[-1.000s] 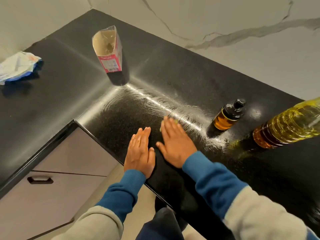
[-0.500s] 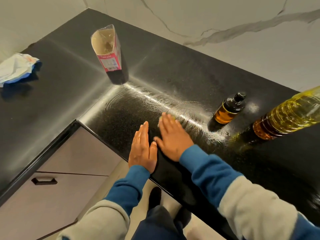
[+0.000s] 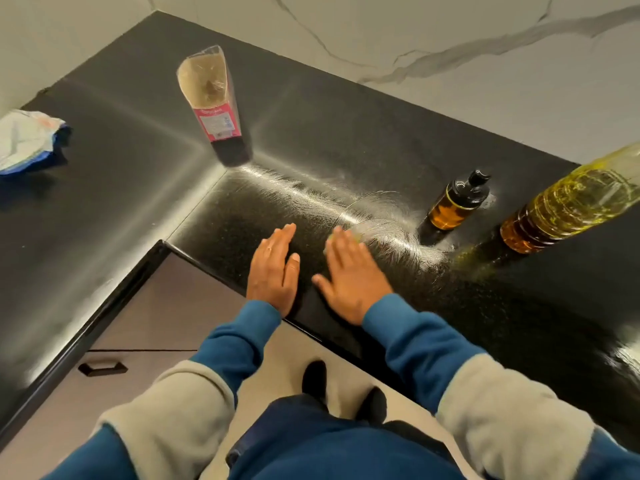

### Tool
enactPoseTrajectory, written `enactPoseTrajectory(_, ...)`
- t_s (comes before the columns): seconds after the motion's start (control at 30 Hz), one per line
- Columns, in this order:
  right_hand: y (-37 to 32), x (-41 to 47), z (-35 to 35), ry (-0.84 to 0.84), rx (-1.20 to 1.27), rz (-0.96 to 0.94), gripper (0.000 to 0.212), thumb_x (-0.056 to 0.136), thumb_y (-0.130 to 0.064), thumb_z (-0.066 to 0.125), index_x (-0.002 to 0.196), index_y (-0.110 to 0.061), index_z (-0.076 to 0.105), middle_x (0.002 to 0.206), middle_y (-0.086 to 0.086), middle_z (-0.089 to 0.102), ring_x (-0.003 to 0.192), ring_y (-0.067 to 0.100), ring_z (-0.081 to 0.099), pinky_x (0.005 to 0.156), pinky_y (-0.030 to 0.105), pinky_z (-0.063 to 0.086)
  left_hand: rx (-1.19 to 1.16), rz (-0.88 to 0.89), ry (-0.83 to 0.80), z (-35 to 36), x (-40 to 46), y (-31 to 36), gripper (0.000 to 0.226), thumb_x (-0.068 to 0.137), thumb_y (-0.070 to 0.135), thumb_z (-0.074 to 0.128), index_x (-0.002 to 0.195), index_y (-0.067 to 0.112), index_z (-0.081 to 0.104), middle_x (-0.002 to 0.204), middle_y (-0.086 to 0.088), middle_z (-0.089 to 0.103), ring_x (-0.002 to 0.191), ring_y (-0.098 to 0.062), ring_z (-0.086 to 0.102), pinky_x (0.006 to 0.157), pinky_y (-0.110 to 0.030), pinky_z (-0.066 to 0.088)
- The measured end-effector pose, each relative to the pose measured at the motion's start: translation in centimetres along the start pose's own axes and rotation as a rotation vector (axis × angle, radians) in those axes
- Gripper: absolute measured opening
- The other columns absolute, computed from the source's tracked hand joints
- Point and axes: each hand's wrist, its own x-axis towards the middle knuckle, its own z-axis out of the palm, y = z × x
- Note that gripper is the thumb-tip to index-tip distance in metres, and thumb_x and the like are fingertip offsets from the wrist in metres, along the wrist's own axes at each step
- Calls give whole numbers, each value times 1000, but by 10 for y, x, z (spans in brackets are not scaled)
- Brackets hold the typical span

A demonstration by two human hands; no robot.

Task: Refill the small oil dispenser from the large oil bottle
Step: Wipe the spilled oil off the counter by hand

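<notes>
Standing on the glossy black stone countertop (image 3: 346,140) are the big clear plastic bottle of yellow oil (image 3: 568,209) and, just left, the small amber dispenser with black pump (image 3: 457,202), while left hand (image 3: 273,271) and right hand (image 3: 349,278) lie flat, holding nothing.

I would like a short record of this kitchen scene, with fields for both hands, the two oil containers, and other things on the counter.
left hand: left hand flat on the black counter, fingers straight, holding nothing
right hand: right hand flat on the counter, slightly blurred, holding nothing
small oil dispenser: small oil dispenser upright, black pump top on, right of the hands
large oil bottle: large oil bottle further right, cap out of view
other things: clear packet with red label; crumpled wrapper
</notes>
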Motion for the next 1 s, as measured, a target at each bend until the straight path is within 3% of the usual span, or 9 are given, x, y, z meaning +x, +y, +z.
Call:
enactPoseTrajectory(0.17,-7,-48,7,-54,-76,-216,81,96,-62,11,159,-12,-2,165,7,-16,153,23,-12,124,38,-6,134,140,-92,-2,13,-27,54,100,27,35,148,7,49,153,-13,49,146,-27,40,126,-31,14)
enactPoseTrajectory(0.23,18,-49,5,-16,-105,-130,84,93,-65,4,159,-14,-4,165,7,-16,153,23,-12,123,38,-7,158,190,-120,0,12,-27,54,100,25,34,148,6,49,153,-14,49,146,-27,40,127,-31,13)
enactPoseTrajectory(0.33,44,-30,-6,7,-68,113,79,99,-62,12,158,-12,-7,165,9,-17,152,24,-15,125,42,-4,157,178,-139,-2,10,-23,57,98,25,33,150,6,45,155,-14,46,148,-26,38,127,-32,12)
enactPoseTrajectory(0.43,23,2,-9,45,15,187,80,101,-59,18,158,-8,-3,165,13,-15,152,28,-14,125,44,-2,123,154,-145,-5,9,-20,59,97,26,33,153,6,41,156,-14,44,149,-25,36,127,-29,10)
enactPoseTrajectory(0.57,-31,-4,4,1,-13,-47,78,101,-55,25,158,-8,0,165,12,-13,153,28,-11,125,44,-1,81,141,-159,-7,10,-20,63,96,27,32,153,2,38,157,-16,43,149,-25,35,126,-22,7)
enactPoseTrajectory(0.7,-17,-42,5,-59,-52,-203,75,101,-56,18,158,-13,-3,165,7,-16,153,22,-12,124,39,-4,66,141,-153,-9,9,-16,62,97,25,33,153,1,38,157,-17,42,149,-25,35,125,-19,5)
enactPoseTrajectory(0.8,23,-33,-3,-10,-107,-96,79,96,-59,5,158,-13,-3,165,8,-15,153,24,-10,125,42,1,73,154,-144,-9,8,-15,60,97,21,37,154,2,38,158,-16,42,149,-24,33,125,-17,4)
enactPoseTrajectory(0.93,37,19,-20,42,-7,161,75,102,-55,17,158,-8,-2,165,13,-14,153,27,-12,125,42,-2,71,127,-126,-10,6,-11,62,97,17,41,156,4,33,161,-15,37,146,-5,20,122,-11,0)
enactPoseTrajectory(1.0,15,42,-19,62,44,158,74,103,-53,21,158,-7,1,165,14,-12,153,29,-11,125,43,-2,80,127,-138,-10,5,-11,65,96,20,39,158,3,28,162,-14,35,150,-15,26,123,-14,2)
